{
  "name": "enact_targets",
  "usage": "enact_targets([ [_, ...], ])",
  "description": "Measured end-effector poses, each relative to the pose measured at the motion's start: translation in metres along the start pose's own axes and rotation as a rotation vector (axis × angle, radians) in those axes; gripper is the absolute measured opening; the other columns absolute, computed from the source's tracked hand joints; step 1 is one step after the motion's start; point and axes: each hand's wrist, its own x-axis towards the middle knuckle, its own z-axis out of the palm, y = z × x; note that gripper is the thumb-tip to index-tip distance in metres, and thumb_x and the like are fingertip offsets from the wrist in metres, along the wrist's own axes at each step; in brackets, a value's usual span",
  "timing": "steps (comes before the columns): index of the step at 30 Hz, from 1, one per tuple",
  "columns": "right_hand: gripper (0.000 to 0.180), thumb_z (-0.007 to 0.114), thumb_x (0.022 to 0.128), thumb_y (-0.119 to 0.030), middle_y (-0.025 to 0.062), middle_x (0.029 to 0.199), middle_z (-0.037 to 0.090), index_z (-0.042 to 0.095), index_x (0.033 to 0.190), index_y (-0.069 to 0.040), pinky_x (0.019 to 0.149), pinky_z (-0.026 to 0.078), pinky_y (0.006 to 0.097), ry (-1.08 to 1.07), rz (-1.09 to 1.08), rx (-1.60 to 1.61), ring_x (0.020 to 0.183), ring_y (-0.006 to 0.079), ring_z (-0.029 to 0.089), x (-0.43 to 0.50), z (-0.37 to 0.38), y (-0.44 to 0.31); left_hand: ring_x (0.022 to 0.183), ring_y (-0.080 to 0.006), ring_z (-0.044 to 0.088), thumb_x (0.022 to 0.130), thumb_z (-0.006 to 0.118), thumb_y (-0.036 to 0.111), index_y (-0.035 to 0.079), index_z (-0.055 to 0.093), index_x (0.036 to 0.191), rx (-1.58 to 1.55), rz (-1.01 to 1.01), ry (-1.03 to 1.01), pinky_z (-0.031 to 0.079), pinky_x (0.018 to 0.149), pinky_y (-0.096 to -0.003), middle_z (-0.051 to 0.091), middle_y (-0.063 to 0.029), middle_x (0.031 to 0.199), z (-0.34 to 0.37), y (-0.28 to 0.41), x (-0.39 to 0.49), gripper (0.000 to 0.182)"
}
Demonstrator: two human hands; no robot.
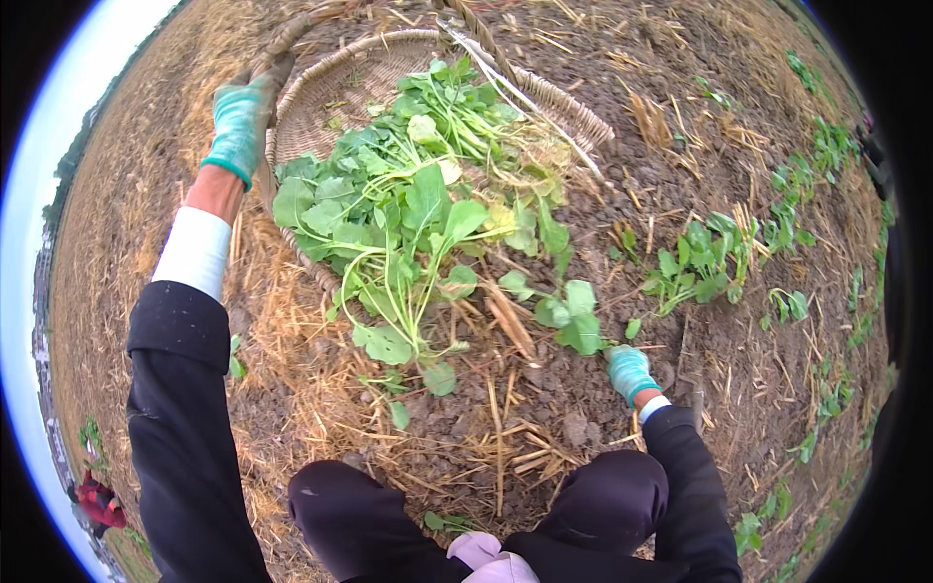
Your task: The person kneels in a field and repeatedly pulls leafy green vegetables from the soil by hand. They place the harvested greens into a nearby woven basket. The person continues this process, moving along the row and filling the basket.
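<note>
My left hand [244, 120], in a green knit glove with a dark palm, grips the thick handle [280, 40] of a woven basket [328, 98] at its left side. Inside the basket and over its near edge lies a heap of leafy greens [393, 211] with pale stems and some yellowed leaves. My right hand [630, 373], gloved alike, is low at the right, close to the soil. Its fingers are closed at the stem end of a small leafy green plant [579, 321]; the fingertips are partly hidden.
Brown soil [539, 408] strewn with straw [291, 379] surrounds the basket. Leafy plants [700, 259] grow in a row to the right. My knees [612, 488] frame the near ground. A person in red [98, 503] is far off at the left, and a dark figure [878, 153] shows at the right rim.
</note>
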Motion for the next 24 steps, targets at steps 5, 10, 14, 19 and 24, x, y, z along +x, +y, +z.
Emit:
enact_targets([
  [5, 0.015, 0.059, 0.073, -0.011, 0.0147, 0.084, 0.068, 0.069, 0.084, -0.011, 0.069, 0.054, 0.043, 0.086, -0.07, -0.182, 0.079, 0.0328, 0.067, 0.003, 0.006, 0.004, 0.061, -0.0055, 0.046, 0.078, 0.076, 0.035, 0.005, 0.067, 0.097, -0.055, 0.131, 0.031, 0.036, 0.053, -0.0225, 0.057, 0.0048, 0.075, -0.161, -0.102, 0.004, 0.037],
  [10, 0.016, 0.063, 0.077, -0.018, 0.0181, 0.09, 0.068, 0.071, 0.085, -0.008, 0.076, 0.054, 0.043, -0.11, 0.048, -0.456, 0.086, 0.0349, 0.066, -0.003, -0.069, -0.043, 0.075, -0.0079, 0.058, 0.079, 0.075, 0.022, -0.002, 0.064, 0.106, -0.021, 0.094, 0.014, 0.045, 0.068, -0.0239, 0.067, -0.0017, 0.09, -0.25, -0.259, 0.018, 0.037],
  [14, 0.023, 0.063, 0.081, -0.026, 0.0185, 0.085, 0.067, 0.066, 0.093, -0.006, 0.074, 0.052, 0.045, -0.03, -0.163, -0.457, 0.083, 0.0367, 0.065, -0.006, -0.141, -0.152, 0.081, -0.0111, 0.061, 0.085, 0.07, 0.026, 0.003, 0.057, 0.121, 0.254, -0.173, 0.05, 0.05, 0.075, -0.0273, 0.067, -0.0057, 0.098, -0.316, -0.365, 0.002, 0.045],
  [19, 0.02, 0.054, 0.092, -0.023, 0.0136, 0.087, 0.068, 0.063, 0.101, -0.007, 0.078, 0.051, 0.0395, -0.153, -0.489, -0.136, 0.081, 0.0299, 0.066, 0.007, -0.155, -0.359, 0.089, -0.0186, 0.063, 0.086, 0.064, 0.024, 0.005, 0.061, 0.109, 0.282, -0.111, 0.578, 0.053, 0.075, -0.0325, 0.066, -0.0146, 0.104, -0.319, -0.383, -0.16, 0.031],
  [24, 0.029, 0.056, 0.09, -0.028, 0.0184, 0.085, 0.067, 0.059, 0.111, -0.009, 0.077, 0.051, 0.0429, -0.203, -0.695, 0.249, 0.081, 0.0347, 0.066, 0.013, -0.109, -0.535, 0.097, -0.0289, 0.064, 0.078, 0.072, 0.023, 0.001, 0.057, 0.119, 0.291, -0.676, -0.023, 0.052, 0.087, -0.037, 0.066, -0.0194, 0.105, -0.236, -0.399, -0.288, 0.049],
])
